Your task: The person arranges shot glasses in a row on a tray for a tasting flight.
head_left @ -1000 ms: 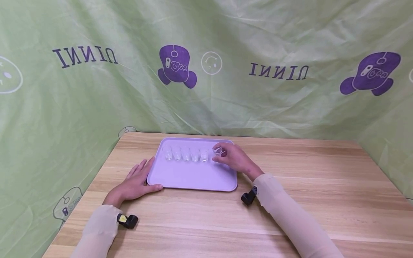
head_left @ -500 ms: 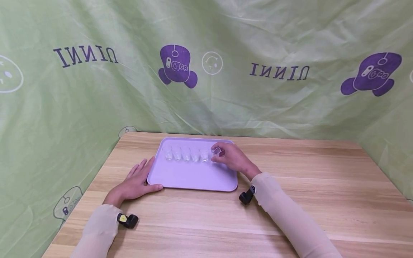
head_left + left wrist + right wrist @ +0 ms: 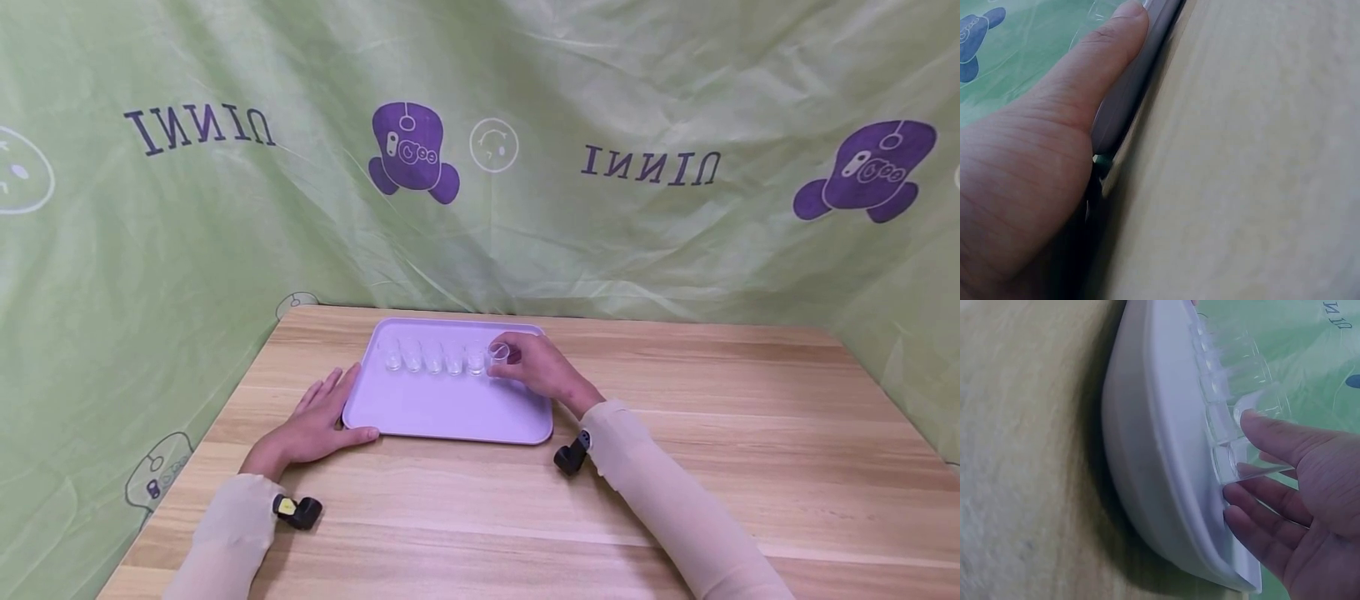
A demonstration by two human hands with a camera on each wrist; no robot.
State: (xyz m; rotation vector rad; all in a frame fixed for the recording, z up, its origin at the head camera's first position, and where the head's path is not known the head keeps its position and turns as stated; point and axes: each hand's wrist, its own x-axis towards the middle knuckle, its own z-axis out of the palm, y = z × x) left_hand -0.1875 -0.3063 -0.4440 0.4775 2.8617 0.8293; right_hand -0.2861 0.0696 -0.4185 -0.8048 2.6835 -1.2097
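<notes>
A lilac tray [image 3: 442, 417] lies on the wooden table with several small clear shot glasses [image 3: 433, 360] standing on it in a row. My right hand [image 3: 546, 368] holds the rightmost shot glass [image 3: 498, 356] between thumb and fingers. In the right wrist view this glass [image 3: 1224, 465] stands upright, its base at the tray floor, close beside its neighbour. My left hand [image 3: 311, 429] rests at the tray's left front corner, fingers extended along the left side and thumb along the front edge. In the left wrist view the thumb [image 3: 1107, 50] lies against the tray's rim [image 3: 1132, 78].
The wooden table [image 3: 465, 517] extends in front of the tray and far to its right. Behind it hangs a green curtain [image 3: 540, 242] with purple prints. A small black camera [image 3: 572, 454] sits on the right wrist, another camera [image 3: 300, 511] on the left.
My right hand has slid its shot glass slightly leftward, closing the gap to the row of glasses. The left hand and the tray stay where they were.
</notes>
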